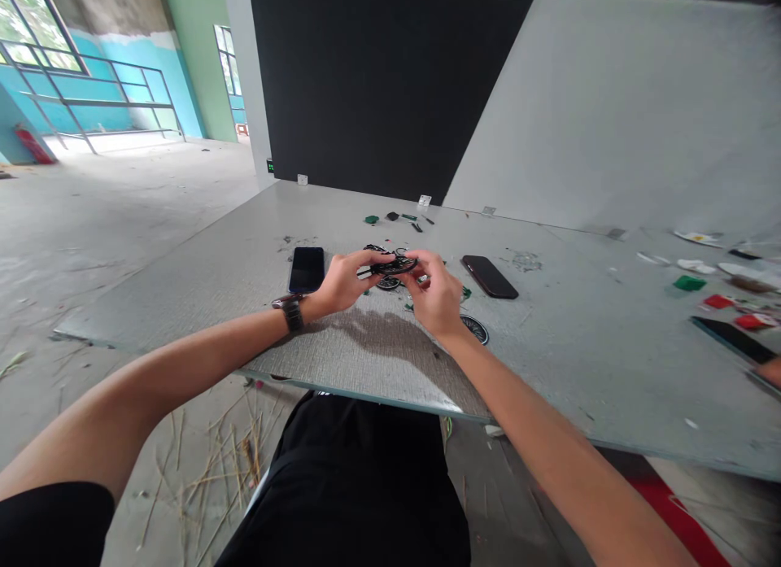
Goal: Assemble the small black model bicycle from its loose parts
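Observation:
My left hand (350, 279) and my right hand (434, 294) meet above the middle of the table. Between their fingertips is a small black spoked wheel (398, 265), tilted nearly flat, with thin black parts at its left side. Both hands pinch it, one from each side. Just behind and below it, partly hidden, lies another spoked wheel (388, 283). A further spoked wheel (474, 329) rests on the table, partly covered by my right wrist. Small green pieces (467, 293) lie close to my right hand.
On the grey table (201, 307), one phone (307, 269) lies left of my hands and another phone (490, 276) right. Small green and black parts (392, 216) lie farther back. A black panel (390, 87) rises behind. Another person's hand (772, 372) shows at the right edge, near red pieces (757, 320).

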`<control>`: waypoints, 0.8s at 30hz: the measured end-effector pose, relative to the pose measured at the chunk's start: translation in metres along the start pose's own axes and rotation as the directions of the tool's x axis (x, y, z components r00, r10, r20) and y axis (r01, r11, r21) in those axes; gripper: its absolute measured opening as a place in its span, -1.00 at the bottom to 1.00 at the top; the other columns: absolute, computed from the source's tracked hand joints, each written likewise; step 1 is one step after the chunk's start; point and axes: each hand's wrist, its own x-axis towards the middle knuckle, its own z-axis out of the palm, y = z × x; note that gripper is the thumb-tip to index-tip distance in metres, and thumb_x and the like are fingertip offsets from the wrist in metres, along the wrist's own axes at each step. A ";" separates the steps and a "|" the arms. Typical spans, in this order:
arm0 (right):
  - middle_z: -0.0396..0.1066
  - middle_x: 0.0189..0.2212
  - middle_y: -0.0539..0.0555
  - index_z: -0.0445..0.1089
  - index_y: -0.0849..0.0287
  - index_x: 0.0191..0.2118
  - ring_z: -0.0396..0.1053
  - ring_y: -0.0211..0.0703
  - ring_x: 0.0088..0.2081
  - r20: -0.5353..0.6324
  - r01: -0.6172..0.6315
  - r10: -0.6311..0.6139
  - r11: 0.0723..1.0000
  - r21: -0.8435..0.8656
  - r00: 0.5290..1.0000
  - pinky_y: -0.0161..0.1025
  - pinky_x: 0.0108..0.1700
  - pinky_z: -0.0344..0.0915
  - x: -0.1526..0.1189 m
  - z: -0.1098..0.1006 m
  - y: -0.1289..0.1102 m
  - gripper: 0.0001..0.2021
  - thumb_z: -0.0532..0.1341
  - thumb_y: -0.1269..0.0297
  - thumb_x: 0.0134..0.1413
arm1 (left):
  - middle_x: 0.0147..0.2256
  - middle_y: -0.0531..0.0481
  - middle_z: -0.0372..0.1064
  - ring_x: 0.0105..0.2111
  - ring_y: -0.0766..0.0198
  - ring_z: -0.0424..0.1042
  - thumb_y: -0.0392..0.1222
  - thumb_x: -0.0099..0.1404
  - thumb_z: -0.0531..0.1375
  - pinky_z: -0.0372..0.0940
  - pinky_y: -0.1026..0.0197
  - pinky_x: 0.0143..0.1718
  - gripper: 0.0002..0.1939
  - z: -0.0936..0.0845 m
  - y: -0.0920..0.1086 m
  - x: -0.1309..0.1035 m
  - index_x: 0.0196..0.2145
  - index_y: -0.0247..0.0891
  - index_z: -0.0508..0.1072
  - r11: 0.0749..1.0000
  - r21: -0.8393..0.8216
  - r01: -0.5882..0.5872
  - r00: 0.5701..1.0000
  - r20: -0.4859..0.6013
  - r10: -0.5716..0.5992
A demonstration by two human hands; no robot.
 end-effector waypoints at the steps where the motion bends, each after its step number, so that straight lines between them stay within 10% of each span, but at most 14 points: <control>1: 0.56 -0.30 0.06 0.41 0.03 -0.02 0.52 -0.09 -0.34 0.011 0.020 -0.019 0.999 -0.028 1.000 -0.14 -0.27 0.43 0.001 -0.002 0.000 -0.77 0.19 0.05 0.34 | -0.03 -0.07 0.59 -0.02 0.14 0.58 -0.32 0.31 0.31 0.47 0.05 0.06 -0.72 0.000 0.001 0.000 -0.02 -0.17 0.56 1.000 -0.004 0.002 1.000 0.003 -0.002; 10: 0.46 -0.27 0.13 0.45 0.03 -0.07 0.45 -0.01 -0.22 0.073 0.184 -0.171 0.943 -0.276 0.983 -0.14 -0.24 0.33 0.006 -0.012 0.007 -0.71 0.13 -0.03 0.37 | -0.11 -0.09 0.61 -0.10 0.15 0.61 -0.15 0.33 0.33 0.51 0.09 0.00 -0.77 0.006 0.000 0.001 -0.07 -0.23 0.55 0.992 -0.108 0.066 0.998 0.028 -0.063; 24: 0.46 -0.18 0.13 0.46 0.00 -0.11 0.44 0.04 -0.10 0.010 0.265 -0.265 0.960 -0.092 0.964 0.00 -0.03 0.36 0.009 -0.012 0.002 -0.85 0.26 0.11 0.30 | -0.10 -0.05 0.61 -0.09 0.21 0.60 -0.26 0.35 0.30 0.48 0.17 -0.02 -0.77 -0.003 0.004 0.002 -0.03 -0.21 0.55 0.998 0.004 -0.069 0.997 0.035 0.069</control>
